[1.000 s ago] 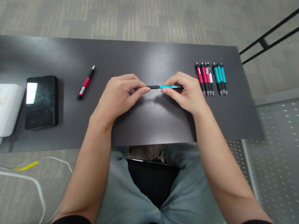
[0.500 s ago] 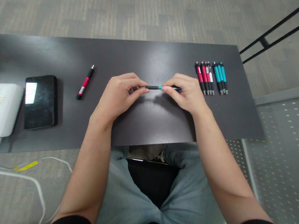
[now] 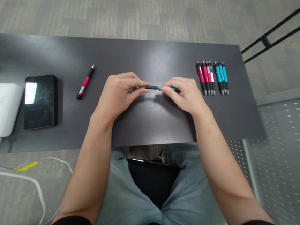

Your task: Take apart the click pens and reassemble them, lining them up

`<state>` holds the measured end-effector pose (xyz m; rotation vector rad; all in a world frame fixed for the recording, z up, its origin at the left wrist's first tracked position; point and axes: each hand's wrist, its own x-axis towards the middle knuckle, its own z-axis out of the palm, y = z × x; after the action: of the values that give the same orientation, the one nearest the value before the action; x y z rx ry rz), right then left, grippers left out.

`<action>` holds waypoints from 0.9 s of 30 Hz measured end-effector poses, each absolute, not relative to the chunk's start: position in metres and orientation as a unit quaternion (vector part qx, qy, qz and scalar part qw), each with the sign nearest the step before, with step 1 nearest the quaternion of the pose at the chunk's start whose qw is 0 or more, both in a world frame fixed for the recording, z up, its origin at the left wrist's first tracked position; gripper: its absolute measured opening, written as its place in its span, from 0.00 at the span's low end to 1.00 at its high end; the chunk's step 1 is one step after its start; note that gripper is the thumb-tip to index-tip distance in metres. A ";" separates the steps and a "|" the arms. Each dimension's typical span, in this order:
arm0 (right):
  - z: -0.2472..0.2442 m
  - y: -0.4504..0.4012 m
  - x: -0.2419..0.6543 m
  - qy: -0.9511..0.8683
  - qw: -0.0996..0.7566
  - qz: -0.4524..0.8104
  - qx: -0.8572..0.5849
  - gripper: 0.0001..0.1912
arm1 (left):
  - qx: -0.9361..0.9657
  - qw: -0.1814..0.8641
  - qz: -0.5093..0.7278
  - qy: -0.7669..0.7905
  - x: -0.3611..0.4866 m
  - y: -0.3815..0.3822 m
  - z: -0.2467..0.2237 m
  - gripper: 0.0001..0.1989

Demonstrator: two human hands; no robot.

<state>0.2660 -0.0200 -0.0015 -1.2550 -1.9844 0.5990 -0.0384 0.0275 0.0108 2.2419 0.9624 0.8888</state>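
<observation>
Between my two hands a teal and black pen (image 3: 151,87) lies level above the dark table (image 3: 151,126). My left hand (image 3: 123,92) pinches its tip end between thumb and fingertips. The teal barrel is gripped by my right hand (image 3: 183,92), thumb against fingers, and part of it is hidden there. To the left lies a red and black pen (image 3: 85,82), slanted on the table. Right of my right hand, several red and black pens (image 3: 205,78) lie side by side, with a white and black pen (image 3: 211,78) at their end. Teal and black pens (image 3: 222,77) form a row beside them.
A black phone-like device (image 3: 40,102) and a white box (image 3: 1,109) with a white cable (image 3: 38,188) are at the left. Off the table's right end are a black metal rail (image 3: 266,42) and a perforated grey panel (image 3: 287,156).
My right hand has shifted very slightly, and its fingers sit a little differently on the pen's teal barrel. My left hand stays nearly still; the pens on the table have not moved.
</observation>
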 end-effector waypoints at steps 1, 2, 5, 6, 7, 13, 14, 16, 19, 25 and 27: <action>-0.001 -0.020 0.266 -0.767 0.350 0.238 -0.483 0.35 | 0.831 0.271 0.330 0.357 -0.038 0.028 0.011 0.12; -0.002 -0.020 0.265 -0.767 0.349 0.242 -0.481 0.36 | 0.830 0.271 0.332 0.356 -0.039 0.028 0.011 0.13; -0.004 -0.022 0.265 -0.757 0.358 0.237 -0.493 0.30 | 0.830 0.270 0.336 0.355 -0.038 0.028 0.010 0.15; -0.005 -0.023 0.265 -0.751 0.365 0.231 -0.499 0.27 | 0.830 0.270 0.335 0.355 -0.038 0.028 0.010 0.16; -0.006 -0.024 0.265 -0.747 0.370 0.227 -0.503 0.25 | 0.829 0.269 0.334 0.358 -0.038 0.028 0.010 0.17; -0.002 -0.026 0.266 -0.751 0.388 0.209 -0.492 0.20 | 0.803 0.280 0.342 0.399 -0.035 0.025 0.014 0.25; 0.000 -0.026 0.266 -0.757 0.383 0.206 -0.487 0.20 | 0.808 0.279 0.336 0.396 -0.035 0.025 0.014 0.24; 0.000 -0.025 0.267 -0.771 0.386 0.194 -0.469 0.21 | 0.820 0.270 0.322 0.389 -0.034 0.026 0.015 0.25; -0.005 -0.022 0.267 -0.776 0.427 0.163 -0.434 0.20 | 0.824 0.259 0.316 0.392 -0.033 0.026 0.014 0.20; -0.014 -0.018 0.270 -0.782 0.418 0.143 -0.440 0.23 | 0.808 0.267 0.347 0.394 -0.031 0.025 0.011 0.16; -0.014 -0.018 0.270 -0.781 0.418 0.139 -0.443 0.23 | 0.802 0.280 0.344 0.400 -0.031 0.024 0.012 0.20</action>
<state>0.2695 -0.0181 -0.0141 -1.1126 -1.9593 0.3485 -0.0307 0.0244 0.0122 2.1503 1.0712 0.9219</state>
